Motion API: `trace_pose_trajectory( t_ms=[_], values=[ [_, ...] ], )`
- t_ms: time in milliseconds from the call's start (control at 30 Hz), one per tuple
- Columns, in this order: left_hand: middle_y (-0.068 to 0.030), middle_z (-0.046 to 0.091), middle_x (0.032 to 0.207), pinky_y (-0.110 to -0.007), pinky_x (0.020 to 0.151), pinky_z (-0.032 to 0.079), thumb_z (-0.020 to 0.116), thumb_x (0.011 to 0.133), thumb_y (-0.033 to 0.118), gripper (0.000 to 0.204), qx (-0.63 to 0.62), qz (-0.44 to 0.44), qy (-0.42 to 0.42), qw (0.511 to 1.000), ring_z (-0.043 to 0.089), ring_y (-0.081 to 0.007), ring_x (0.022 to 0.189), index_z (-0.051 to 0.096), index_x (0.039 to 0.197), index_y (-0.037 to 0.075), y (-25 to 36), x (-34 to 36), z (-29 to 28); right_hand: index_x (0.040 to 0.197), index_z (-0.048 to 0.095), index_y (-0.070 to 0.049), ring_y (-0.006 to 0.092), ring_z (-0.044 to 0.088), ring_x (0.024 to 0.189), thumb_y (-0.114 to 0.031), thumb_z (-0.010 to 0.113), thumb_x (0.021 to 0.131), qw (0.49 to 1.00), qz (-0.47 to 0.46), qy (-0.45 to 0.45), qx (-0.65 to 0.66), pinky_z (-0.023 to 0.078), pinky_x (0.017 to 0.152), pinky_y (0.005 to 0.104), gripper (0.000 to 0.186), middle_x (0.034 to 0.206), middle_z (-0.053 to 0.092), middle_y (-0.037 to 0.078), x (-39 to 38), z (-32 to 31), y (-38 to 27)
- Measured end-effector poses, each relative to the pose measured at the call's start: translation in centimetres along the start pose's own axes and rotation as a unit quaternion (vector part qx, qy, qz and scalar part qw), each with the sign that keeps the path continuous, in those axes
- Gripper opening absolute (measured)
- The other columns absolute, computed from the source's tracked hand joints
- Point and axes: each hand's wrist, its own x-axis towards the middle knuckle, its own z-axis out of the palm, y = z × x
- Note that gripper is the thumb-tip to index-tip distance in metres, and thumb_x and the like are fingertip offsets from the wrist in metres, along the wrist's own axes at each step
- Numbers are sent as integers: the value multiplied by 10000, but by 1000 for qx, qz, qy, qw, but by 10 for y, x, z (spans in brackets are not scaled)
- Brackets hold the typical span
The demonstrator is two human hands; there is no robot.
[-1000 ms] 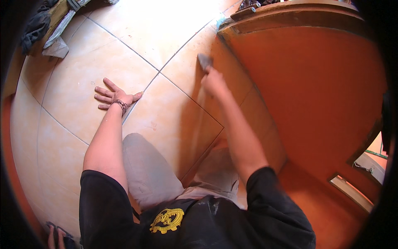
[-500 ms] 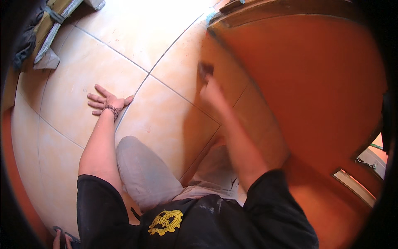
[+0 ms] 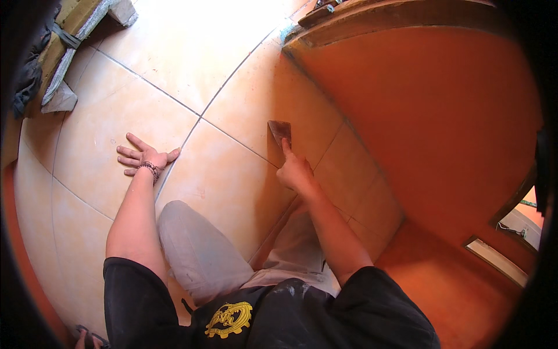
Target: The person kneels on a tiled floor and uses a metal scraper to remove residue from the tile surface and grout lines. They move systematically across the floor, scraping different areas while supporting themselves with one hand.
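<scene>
My left hand (image 3: 147,159) lies flat on the cream floor tiles (image 3: 215,174), fingers spread, with a beaded bracelet (image 3: 151,169) at the wrist. It holds nothing. Ahead and to the right, my right hand (image 3: 296,171) grips a scraper (image 3: 280,131) with a wide brownish blade, the index finger stretched along it. The handle is hidden in my fist. The blade points away from me, low over a shaded tile just past a grout line; whether its edge touches the tile I cannot tell.
An orange wall (image 3: 430,116) rises on the right, meeting the tiles along a curved edge. A wooden piece of furniture with cloth (image 3: 64,46) stands at the far left. A wood-edged ledge (image 3: 395,20) runs at the far right. A pale strip (image 3: 497,262) lies lower right.
My right hand has drawn the scraper back toward me, and its blade, blurred before, now shows sharply. The left hand stays planted on the tile. The view has shifted slightly.
</scene>
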Motion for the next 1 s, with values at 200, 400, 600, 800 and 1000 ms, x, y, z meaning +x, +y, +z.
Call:
trace_pose_trajectory(
  t_ms=[200, 400, 600, 800, 1000],
  values=[
    [-278, -279, 1463, -603, 1095, -20, 849, 566, 513, 1473, -1, 31, 3, 1000, -234, -421, 1374, -314, 1404, 171, 13, -3, 11, 1487, 153, -86, 350, 560, 1126, -81, 474, 812, 987, 119, -54, 93, 432, 973, 396, 747, 1341, 470, 242, 95, -98, -3],
    [-291, -264, 1463, -621, 1082, -18, 845, 569, 519, 1464, 12, 7, 4, 1000, -231, -431, 1372, -296, 1412, 159, -4, 7, 6, 1459, 209, -32, 340, 615, 1007, -108, 502, 815, 995, 82, -53, 28, 530, 778, 398, 712, 1355, 448, 251, 87, -38, -25],
    [-291, -276, 1458, -632, 1078, -13, 848, 570, 512, 1466, -12, 46, 4, 999, -239, -433, 1368, -300, 1409, 157, 7, 2, 13, 1416, 304, -6, 329, 613, 1053, -117, 523, 818, 986, 99, -136, 0, 542, 803, 387, 647, 1318, 485, 254, 131, -88, -24],
    [-287, -282, 1457, -627, 1081, -9, 848, 567, 516, 1470, -1, 18, -1, 1000, -235, -437, 1368, -304, 1407, 159, 2, 7, 8, 1372, 323, 31, 348, 670, 758, -83, 478, 815, 990, 112, -72, 44, 534, 525, 436, 589, 1170, 565, 291, 108, -80, -44],
    [-275, -297, 1455, -627, 1081, -17, 846, 566, 526, 1471, 8, 16, 6, 1000, -238, -434, 1368, -309, 1405, 170, 5, 8, 9, 1338, 392, 56, 338, 609, 1032, -86, 526, 825, 994, 105, -31, -1, 522, 811, 388, 549, 1322, 479, 238, 107, -62, -46]
  ],
)
